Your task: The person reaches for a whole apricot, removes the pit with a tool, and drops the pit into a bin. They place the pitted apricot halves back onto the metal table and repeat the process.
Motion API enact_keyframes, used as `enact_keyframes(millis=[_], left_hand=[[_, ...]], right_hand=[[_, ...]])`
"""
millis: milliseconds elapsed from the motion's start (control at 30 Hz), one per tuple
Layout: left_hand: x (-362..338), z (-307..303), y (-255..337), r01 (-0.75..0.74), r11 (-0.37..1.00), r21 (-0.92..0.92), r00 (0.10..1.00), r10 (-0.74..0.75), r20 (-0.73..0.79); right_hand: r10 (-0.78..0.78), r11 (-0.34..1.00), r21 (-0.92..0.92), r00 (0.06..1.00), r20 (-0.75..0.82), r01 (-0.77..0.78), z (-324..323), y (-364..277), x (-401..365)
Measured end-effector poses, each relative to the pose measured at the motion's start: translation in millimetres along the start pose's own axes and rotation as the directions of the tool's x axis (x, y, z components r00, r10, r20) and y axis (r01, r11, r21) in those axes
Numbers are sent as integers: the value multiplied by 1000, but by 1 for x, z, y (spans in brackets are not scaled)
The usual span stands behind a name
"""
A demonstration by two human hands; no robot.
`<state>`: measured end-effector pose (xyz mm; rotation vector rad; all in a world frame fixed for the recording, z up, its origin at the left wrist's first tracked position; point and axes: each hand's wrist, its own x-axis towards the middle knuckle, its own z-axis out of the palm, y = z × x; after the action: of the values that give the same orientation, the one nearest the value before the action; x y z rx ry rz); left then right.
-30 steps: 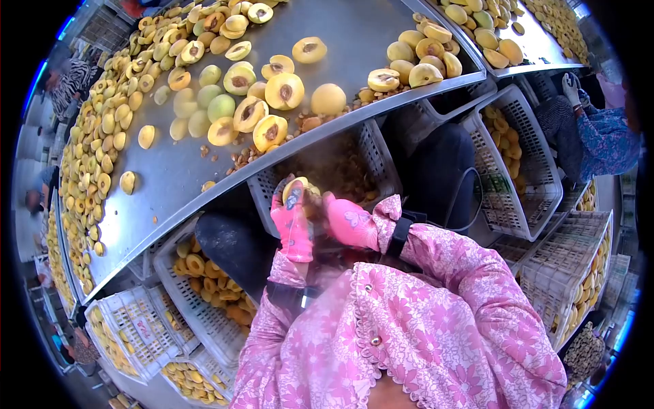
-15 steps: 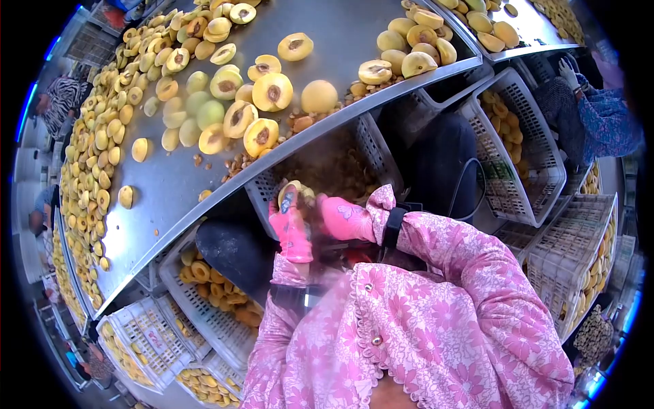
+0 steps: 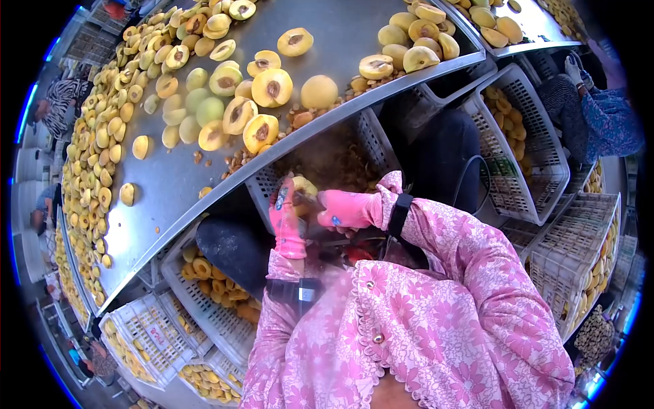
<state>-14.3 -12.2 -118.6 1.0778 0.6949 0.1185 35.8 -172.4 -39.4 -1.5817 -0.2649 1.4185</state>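
Note:
My left hand, in a pink glove, is wrapped round a yellow peach half over a white crate. Close on its right is my right hand, also gloved in pink, with its fingers curled. What sits in that right fist, perhaps a small tool pointed at the fruit, is too blurred to make out. Brown pits and scraps lie in the crate below both hands. On the metal table just ahead rest several cut peach halves, some with pits showing.
A raised table rim runs diagonally in front of me. Peach halves heap along the table's left side. Crates of peaches stand at my left and right. A co-worker's blue sleeve shows at far right.
My right hand has turned and drawn slightly back to the right from the peach half. The left hand has shifted a little, still holding the fruit.

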Motion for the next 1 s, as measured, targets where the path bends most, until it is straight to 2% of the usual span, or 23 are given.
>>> enact_keyframes(millis=[67,167,267,367,433,467,567,600,700,800,900,1000], left_hand=[[2,-5,-4,5,999,52,1000,-5,2],[2,-6,-2,5,996,91,999,-9,43],[-5,4,11,-18,996,92,1000,17,15],[-13,16,22,-49,993,108,998,53,-29],[-11,13,16,-46,993,112,998,51,-44],[-11,15,12,-27,999,36,999,28,-37],[-15,15,13,77,989,125,997,-74,-28],[-12,13,12,120,985,120,993,-117,-32],[-10,10,9,92,995,45,995,-93,28],[-1,0,3,216,975,49,970,-220,101],[-5,1,7,242,948,205,944,-279,177],[-11,7,14,248,936,251,942,-293,161]], right_hand=[[16,997,-75,1000,-25,-18,0,3,3],[-4,1000,10,1000,-2,4,-1,9,6],[-23,935,354,996,81,-7,4,17,11],[-23,882,470,993,114,-33,8,16,13],[-19,964,267,998,58,3,6,18,14],[-23,987,159,999,28,19,4,18,15],[103,984,-153,992,65,-93,-3,9,12],[102,988,-119,992,72,-93,-4,11,13],[57,979,187,993,108,-76,-5,13,8],[90,962,240,982,165,-128,-7,16,7],[133,971,178,977,167,-163,-6,20,5],[134,922,335,971,199,-196,-5,20,-2]])
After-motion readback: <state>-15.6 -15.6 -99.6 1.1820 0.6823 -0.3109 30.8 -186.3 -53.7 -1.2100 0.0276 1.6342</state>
